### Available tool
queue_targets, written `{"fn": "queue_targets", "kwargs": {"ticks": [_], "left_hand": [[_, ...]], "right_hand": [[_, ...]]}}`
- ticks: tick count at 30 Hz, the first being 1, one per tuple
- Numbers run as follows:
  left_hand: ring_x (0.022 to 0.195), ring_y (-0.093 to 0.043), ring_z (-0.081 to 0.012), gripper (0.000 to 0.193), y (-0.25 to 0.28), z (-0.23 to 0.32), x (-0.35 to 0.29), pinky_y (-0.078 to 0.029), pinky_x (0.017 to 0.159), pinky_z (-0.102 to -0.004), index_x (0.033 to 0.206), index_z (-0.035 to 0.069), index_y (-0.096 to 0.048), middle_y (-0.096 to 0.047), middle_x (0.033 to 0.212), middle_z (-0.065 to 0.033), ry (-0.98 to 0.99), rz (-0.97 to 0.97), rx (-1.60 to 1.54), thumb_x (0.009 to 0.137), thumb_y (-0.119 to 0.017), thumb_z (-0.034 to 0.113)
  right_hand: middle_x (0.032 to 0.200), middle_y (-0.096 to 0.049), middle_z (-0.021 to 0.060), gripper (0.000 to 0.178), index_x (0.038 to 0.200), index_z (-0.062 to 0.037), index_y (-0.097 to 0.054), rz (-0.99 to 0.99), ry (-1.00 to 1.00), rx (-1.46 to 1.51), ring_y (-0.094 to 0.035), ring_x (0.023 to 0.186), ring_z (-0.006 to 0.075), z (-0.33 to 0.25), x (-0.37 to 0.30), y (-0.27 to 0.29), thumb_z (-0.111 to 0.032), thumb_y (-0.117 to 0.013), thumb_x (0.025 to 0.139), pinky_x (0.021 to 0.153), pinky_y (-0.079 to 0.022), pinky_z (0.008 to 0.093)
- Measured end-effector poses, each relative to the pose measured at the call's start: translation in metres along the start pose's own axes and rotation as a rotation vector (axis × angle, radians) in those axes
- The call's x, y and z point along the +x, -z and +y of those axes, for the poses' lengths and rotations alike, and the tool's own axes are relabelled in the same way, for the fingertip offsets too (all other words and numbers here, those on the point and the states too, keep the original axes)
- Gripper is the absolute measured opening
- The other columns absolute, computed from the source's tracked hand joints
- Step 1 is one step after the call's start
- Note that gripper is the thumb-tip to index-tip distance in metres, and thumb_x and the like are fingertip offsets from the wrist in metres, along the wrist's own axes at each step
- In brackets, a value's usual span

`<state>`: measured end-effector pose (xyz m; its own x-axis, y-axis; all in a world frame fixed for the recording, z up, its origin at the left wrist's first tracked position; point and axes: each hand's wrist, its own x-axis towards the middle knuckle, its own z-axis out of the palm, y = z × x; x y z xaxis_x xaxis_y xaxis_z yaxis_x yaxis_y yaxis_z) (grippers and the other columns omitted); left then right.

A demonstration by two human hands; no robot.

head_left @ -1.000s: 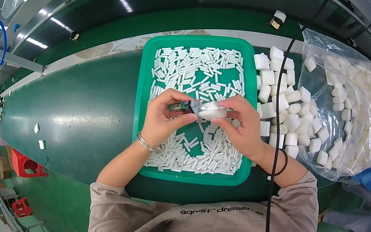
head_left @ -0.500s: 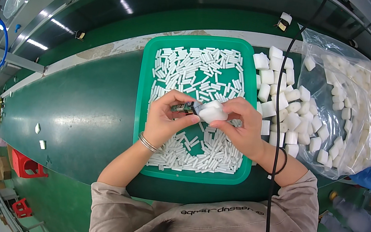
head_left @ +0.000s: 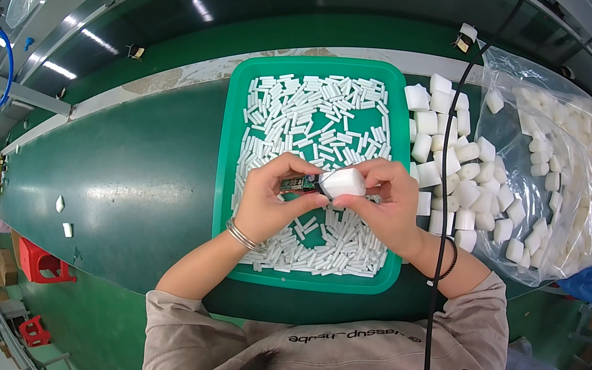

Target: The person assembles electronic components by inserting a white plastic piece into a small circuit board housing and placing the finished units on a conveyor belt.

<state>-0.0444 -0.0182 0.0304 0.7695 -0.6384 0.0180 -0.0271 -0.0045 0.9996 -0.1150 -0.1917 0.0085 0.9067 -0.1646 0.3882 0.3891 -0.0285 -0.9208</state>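
Above the tray, my left hand [head_left: 268,194] is closed on a small green circuit board [head_left: 300,183], its thumb and fingers pinching the edges. My right hand [head_left: 393,206] grips a white foam block [head_left: 344,184] with rounded edges between thumb and fingers. Board and block meet end to end, and the fingertips hide part of the joint. Below both hands lies the green tray [head_left: 230,126], with many short white sticks [head_left: 311,97] spread loosely in it.
White foam pieces [head_left: 466,163] are heaped right of the tray, beside a clear plastic bag [head_left: 590,181] of more. A black cable [head_left: 437,249] hangs across the right side. Small foam-topped parts [head_left: 464,39] sit on the far green belt [head_left: 386,34]. Red stools [head_left: 38,262] stand at lower left.
The foam block has turned and now lines up more with the board. My left hand has shifted slightly right. Parts on the far belt have moved right.
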Motion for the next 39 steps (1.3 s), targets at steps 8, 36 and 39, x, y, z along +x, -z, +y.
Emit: {"fn": "queue_targets", "kwargs": {"ticks": [8, 36, 39], "left_hand": [[0.083, -0.054, -0.0112, 0.030, -0.002, -0.001, 0.001, -0.048, 0.073, -0.0246, 0.096, 0.002, -0.049, -0.052, 0.091, -0.0048, 0.051, 0.124, -0.155, 0.072, -0.066, -0.001], [0.100, -0.046, -0.0345, 0.052, 0.279, -0.074, 0.203, -0.043, 0.080, -0.0417, 0.118, 0.010, -0.045, -0.046, 0.117, -0.0144, 0.014, 0.971, 1.533, 0.078, -0.055, 0.041], [0.108, -0.042, -0.0348, 0.050, 0.309, -0.073, 0.205, -0.042, 0.082, -0.0426, 0.122, 0.019, -0.045, -0.042, 0.124, -0.0115, 0.056, 0.903, 1.705, 0.082, -0.041, 0.050]], "right_hand": [[0.081, -0.054, 0.0030, 0.020, 0.086, -0.0013, -0.047, 0.016, -0.265, 0.260, -0.055, 0.076, 0.0061, -0.004, 0.006, -0.002, -0.002, -0.064, 0.076, 0.063, -0.046, 0.0183], [0.080, -0.048, 0.0014, 0.032, 0.087, -0.0096, -0.055, -0.660, 0.172, -0.778, -0.049, 0.077, 0.0165, 0.006, 0.003, -0.002, -0.026, -0.068, 0.063, 0.056, -0.045, 0.0279], [0.076, -0.046, 0.0019, 0.022, 0.078, -0.0097, -0.053, -0.731, 0.200, -0.789, -0.050, 0.079, 0.0166, 0.008, 0.000, -0.005, -0.023, -0.064, 0.065, 0.056, -0.046, 0.0293]]}}
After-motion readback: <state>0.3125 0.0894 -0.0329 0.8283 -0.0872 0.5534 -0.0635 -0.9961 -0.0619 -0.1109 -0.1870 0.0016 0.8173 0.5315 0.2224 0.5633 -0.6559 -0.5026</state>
